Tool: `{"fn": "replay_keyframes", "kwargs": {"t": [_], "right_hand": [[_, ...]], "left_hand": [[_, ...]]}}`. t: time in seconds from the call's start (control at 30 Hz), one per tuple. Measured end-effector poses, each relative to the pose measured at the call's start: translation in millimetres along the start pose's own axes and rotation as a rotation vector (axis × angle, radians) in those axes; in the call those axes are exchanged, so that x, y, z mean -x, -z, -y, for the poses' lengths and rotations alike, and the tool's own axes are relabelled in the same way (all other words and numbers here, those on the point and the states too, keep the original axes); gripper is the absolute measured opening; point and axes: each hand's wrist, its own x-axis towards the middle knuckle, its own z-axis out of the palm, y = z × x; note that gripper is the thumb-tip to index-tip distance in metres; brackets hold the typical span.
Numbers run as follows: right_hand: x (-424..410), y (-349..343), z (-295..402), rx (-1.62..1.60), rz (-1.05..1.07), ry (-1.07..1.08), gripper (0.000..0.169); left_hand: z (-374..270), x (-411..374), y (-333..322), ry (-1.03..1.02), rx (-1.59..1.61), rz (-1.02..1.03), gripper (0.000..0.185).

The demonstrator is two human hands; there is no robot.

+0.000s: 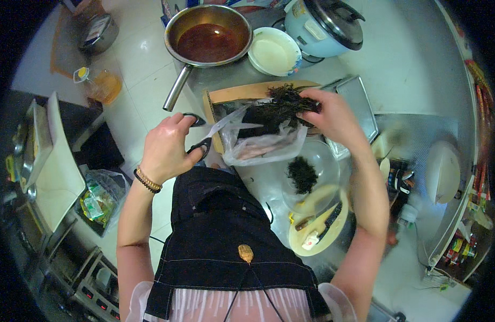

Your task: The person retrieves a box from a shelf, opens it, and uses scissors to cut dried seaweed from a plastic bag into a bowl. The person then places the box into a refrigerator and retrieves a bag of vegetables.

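My left hand (169, 143) has its fingers in the black handles of a pair of scissors (225, 124), whose blades stand apart over a clear plastic bag (267, 147). The bag lies in an open cardboard box (212, 120) with dark dried seaweed-like strands in and above it. My right hand (326, 112) pinches a clump of the dark strands (289, 98) over the bag's right side. Below, a clear round bowl (330, 169) holds a smaller dark clump (302, 175). It partly overlaps a yellowish oval board (338, 225) with a knife (330, 221) on it.
Beyond the box stand a steel pan (247, 38) with reddish-brown liquid, its handle pointing towards me, a white bowl (275, 54) and a light-blue rice cooker (315, 34). A metal tray (358, 104) is at right. A bottle of yellow oil (104, 86) stands at left.
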Motion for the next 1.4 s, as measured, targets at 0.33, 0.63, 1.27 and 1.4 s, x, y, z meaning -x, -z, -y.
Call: {"fn": "replay_keyframes", "kwargs": {"t": [0.33, 0.63, 1.27, 1.4], "right_hand": [[17, 21, 36, 0.187, -0.074, 0.042, 0.033], [81, 44, 24, 0.187, -0.121, 0.033, 0.031], [165, -35, -146, 0.045, -0.073, -0.198, 0.055], [67, -61, -98, -0.158, -0.168, 0.036, 0.035]], "left_hand": [[-27, -23, 22, -0.182, 0.021, -0.119, 0.050], [-109, -65, 9, -0.517, -0.070, -0.088, 0.038], [-139, -56, -51, -0.410, -0.290, 0.408, 0.042], [-90, -41, 6, -0.039, -0.104, 0.232, 0.040]]}}
